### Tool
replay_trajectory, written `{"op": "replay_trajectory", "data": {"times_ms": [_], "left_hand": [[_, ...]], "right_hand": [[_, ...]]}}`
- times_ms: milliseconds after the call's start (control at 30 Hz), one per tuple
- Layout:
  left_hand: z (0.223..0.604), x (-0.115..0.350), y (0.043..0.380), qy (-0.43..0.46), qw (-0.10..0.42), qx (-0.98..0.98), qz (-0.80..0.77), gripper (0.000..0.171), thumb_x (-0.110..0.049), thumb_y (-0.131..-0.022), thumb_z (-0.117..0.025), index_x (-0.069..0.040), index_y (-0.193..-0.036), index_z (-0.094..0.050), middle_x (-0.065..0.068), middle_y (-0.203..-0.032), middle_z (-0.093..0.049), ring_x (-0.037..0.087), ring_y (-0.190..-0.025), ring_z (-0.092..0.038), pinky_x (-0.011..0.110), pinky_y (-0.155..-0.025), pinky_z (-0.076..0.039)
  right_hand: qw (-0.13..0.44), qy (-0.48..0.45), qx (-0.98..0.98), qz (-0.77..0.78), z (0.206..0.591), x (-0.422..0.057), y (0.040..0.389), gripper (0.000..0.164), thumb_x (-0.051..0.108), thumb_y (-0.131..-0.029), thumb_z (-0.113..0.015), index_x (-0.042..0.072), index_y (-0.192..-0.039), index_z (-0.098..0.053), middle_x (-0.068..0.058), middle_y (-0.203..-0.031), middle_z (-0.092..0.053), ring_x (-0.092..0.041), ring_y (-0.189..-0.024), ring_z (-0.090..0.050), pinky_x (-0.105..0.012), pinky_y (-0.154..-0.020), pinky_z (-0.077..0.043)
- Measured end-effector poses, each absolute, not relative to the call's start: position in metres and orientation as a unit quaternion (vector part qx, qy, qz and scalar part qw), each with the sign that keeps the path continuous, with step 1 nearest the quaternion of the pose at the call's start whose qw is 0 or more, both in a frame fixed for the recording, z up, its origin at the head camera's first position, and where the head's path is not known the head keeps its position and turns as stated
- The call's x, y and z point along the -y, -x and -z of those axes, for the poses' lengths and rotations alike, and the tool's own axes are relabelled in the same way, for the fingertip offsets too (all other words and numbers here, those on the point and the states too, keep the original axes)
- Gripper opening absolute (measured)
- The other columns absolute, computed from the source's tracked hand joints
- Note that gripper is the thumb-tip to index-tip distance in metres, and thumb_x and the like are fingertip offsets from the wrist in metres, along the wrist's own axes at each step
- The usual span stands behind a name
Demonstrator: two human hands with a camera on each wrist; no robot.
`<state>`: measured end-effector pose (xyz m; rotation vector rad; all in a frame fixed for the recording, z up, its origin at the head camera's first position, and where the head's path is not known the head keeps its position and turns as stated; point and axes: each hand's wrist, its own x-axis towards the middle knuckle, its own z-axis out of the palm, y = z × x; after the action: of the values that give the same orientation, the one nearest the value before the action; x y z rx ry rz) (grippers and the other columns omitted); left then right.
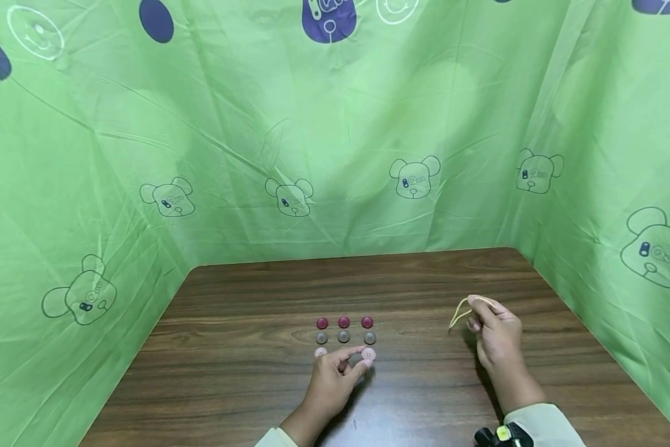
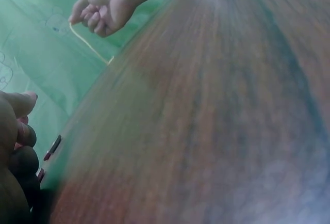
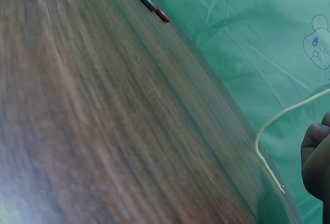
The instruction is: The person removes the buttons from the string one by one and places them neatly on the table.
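My left hand (image 1: pixel 330 380) is over the front row of buttons, its index finger and thumb at the edges of a light pink button (image 1: pixel 369 354), pinching it. Another pink button (image 1: pixel 320 352) shows partly behind that hand; the middle of this row is hidden. Behind lie a row of grey buttons (image 1: pixel 343 336) and a row of dark red buttons (image 1: pixel 343 322). Off to the right, my right hand (image 1: pixel 499 335) is raised above the table and pinches a thin yellow cord (image 1: pixel 456 315). The cord's free end (image 3: pixel 278 185) dangles down in the right wrist view.
A brown wood-grain table (image 1: pixel 228 379) lies under both hands. Green cloth (image 1: pixel 335 124) printed with bear faces stands around its back and sides. The right sleeve has a black device (image 1: pixel 505 436) strapped at the wrist.
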<state>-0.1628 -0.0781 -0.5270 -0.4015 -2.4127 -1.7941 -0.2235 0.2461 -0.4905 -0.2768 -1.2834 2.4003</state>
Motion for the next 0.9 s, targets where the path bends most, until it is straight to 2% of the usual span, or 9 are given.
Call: {"op": "replay_trajectory", "data": {"times_ms": [233,333,633,800,900], "left_hand": [[0.528,0.076,0.164,0.115,0.059,0.818,0.56,0.027,-0.024,-0.095,-0.086,-0.01,-0.119,-0.084,-0.008,-0.054,-0.046,-0.008,-0.047,-0.034,0.012,-0.046,-0.028],[0.528,0.074,0.166,0.108,0.063,0.827,0.549,0.027,-0.023,-0.096,-0.086,-0.01,-0.119,-0.084,-0.012,-0.054,-0.043,-0.01,-0.046,-0.033,0.012,-0.046,-0.028],[0.524,0.069,0.168,0.077,0.072,0.858,0.503,0.031,-0.025,-0.096,-0.086,-0.01,-0.122,-0.083,-0.014,-0.052,-0.043,-0.008,-0.044,-0.031,0.016,-0.044,-0.03],[0.525,0.066,0.169,0.066,0.08,0.88,0.464,0.03,-0.029,-0.094,-0.086,-0.015,-0.12,-0.085,-0.015,-0.052,-0.042,-0.006,-0.046,-0.032,0.019,-0.045,-0.03],[0.527,0.065,0.169,0.062,0.087,0.892,0.44,0.03,-0.032,-0.094,-0.087,-0.018,-0.12,-0.085,-0.011,-0.052,-0.05,-0.002,-0.048,-0.037,0.023,-0.046,-0.037]], "right_hand": [[0.198,0.086,0.463,-0.86,0.493,-0.248,0.223,0.028,-0.008,-0.103,-0.066,0.007,-0.085,-0.082,0.003,-0.065,-0.064,-0.007,-0.049,-0.044,-0.023,-0.052,-0.038],[0.196,0.081,0.463,-0.861,0.493,-0.248,0.223,0.027,-0.007,-0.103,-0.067,0.007,-0.085,-0.082,0.003,-0.066,-0.065,-0.007,-0.05,-0.044,-0.023,-0.052,-0.038],[0.195,0.086,0.456,-0.864,0.493,-0.247,0.222,0.004,-0.003,-0.096,-0.079,-0.004,-0.094,-0.081,0.001,-0.069,-0.069,-0.007,-0.05,-0.045,-0.022,-0.052,-0.04],[0.194,0.085,0.457,-0.864,0.492,-0.246,0.222,0.001,-0.002,-0.094,-0.082,-0.003,-0.095,-0.082,0.002,-0.07,-0.07,-0.007,-0.05,-0.046,-0.021,-0.051,-0.04],[0.193,0.086,0.455,-0.865,0.492,-0.245,0.222,0.004,-0.004,-0.094,-0.081,-0.001,-0.091,-0.082,0.002,-0.07,-0.07,-0.007,-0.049,-0.045,-0.021,-0.051,-0.039]]}}
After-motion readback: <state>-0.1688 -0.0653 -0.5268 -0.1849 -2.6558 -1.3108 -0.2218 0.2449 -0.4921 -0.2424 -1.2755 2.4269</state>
